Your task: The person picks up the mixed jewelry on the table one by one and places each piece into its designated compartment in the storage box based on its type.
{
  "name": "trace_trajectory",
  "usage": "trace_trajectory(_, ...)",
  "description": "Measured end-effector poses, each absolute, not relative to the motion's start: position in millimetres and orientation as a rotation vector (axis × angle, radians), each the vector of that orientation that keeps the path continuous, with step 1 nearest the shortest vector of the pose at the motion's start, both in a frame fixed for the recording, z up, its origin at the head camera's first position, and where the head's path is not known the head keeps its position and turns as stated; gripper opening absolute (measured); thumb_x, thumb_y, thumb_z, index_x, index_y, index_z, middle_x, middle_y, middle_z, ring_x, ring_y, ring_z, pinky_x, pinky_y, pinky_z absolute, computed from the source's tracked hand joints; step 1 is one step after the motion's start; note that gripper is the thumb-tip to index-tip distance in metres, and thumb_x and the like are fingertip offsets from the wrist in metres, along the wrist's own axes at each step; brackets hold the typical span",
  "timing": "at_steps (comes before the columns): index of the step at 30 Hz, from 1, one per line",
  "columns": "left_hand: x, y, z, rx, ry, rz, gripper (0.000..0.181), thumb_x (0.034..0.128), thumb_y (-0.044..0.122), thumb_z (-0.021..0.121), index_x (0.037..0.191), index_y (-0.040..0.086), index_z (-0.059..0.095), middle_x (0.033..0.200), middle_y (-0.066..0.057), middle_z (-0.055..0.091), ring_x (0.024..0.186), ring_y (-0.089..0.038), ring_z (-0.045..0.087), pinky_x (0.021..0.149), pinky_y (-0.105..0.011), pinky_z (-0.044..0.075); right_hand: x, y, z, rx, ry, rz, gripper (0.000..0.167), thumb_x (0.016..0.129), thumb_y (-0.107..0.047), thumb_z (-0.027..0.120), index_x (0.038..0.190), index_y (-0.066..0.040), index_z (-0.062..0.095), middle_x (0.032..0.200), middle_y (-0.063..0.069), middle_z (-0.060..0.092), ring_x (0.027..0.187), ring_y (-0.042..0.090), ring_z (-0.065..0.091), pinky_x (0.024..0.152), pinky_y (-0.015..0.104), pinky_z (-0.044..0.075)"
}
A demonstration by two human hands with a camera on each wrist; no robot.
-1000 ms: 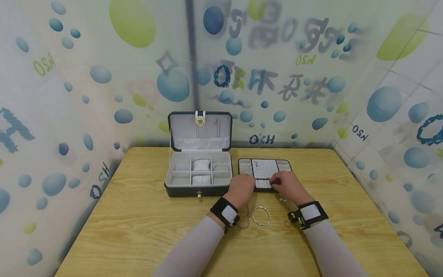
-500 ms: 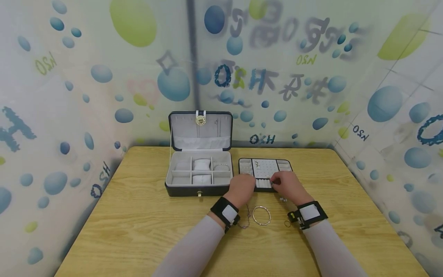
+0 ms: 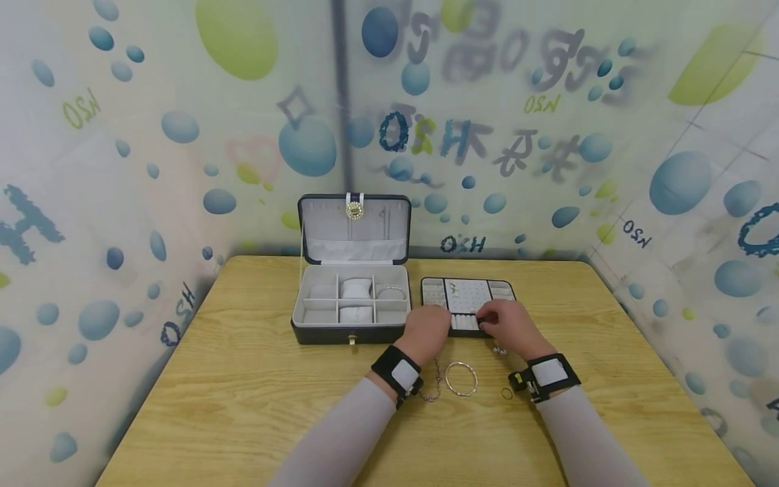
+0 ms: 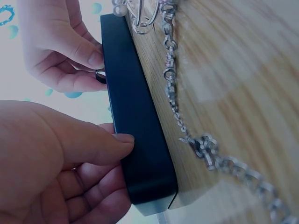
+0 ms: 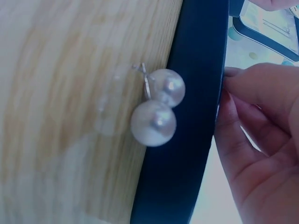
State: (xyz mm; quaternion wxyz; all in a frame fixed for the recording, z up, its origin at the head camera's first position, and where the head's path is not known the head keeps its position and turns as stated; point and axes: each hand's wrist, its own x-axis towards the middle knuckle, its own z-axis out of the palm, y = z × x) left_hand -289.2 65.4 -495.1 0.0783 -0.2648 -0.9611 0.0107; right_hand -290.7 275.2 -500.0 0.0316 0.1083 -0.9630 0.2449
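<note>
My left hand (image 3: 428, 331) grips the near left corner of the dark-edged jewelry tray (image 3: 468, 291); in the left wrist view its thumb lies on the black side wall (image 4: 135, 107). At the tray's front row of ring slots, my right hand (image 3: 512, 327) pinches a small ring (image 4: 100, 75), seen at its fingertips in the left wrist view. The right wrist view shows that hand (image 5: 266, 121) at the tray's edge, the ring hidden there. Two pearl earrings (image 5: 153, 123) lie on the wood beside the tray wall.
An open jewelry box (image 3: 351, 335) with two cushions and a bracelet stands left of the tray. Nearer me on the table (image 3: 243, 392) lie a chain bracelet (image 3: 432, 398), a bangle (image 3: 461, 379) and a small ring (image 3: 507, 393).
The head view has shifted very slightly. Both hands stay at the tray, with only slight movement of the right fingers at the front slots.
</note>
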Motion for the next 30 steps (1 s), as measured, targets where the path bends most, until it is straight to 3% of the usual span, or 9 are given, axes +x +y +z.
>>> trace_trajectory(11,-292.5,68.3,-498.1,-0.784,-2.911,0.067,0.016,0.1031,0.015,0.067,0.096,0.018,0.081,0.089,0.0,0.077,0.078,-0.017,0.072,0.057,-0.036,0.059,-289.2,271.5,-500.3,0.327,-2.943,0.678,0.01,0.091,-0.001,0.079,0.098,-0.008,0.081,0.1,0.009,0.078,0.09,0.02,0.07,0.082,0.044,0.061)
trace_trajectory(21,-291.7,67.1,-497.5,-0.78,-2.885,0.042,0.017,0.1013,0.015,0.069,0.089,0.017,0.08,0.085,0.0,0.076,0.074,-0.017,0.071,0.053,-0.036,0.057,-289.0,271.4,-498.5,0.338,-2.935,0.693,0.009,0.091,0.0,0.079,0.098,-0.007,0.081,0.099,0.009,0.077,0.09,0.021,0.07,0.082,0.044,0.061)
trace_trajectory(30,-293.5,67.0,-500.4,-0.781,-2.899,0.03,0.017,0.1023,0.014,0.067,0.092,0.017,0.08,0.088,-0.001,0.077,0.075,-0.018,0.071,0.054,-0.036,0.057,-288.4,272.4,-494.7,0.34,-2.951,0.693,0.009,0.091,-0.002,0.08,0.098,-0.007,0.081,0.101,0.01,0.077,0.091,0.021,0.071,0.083,0.043,0.061)
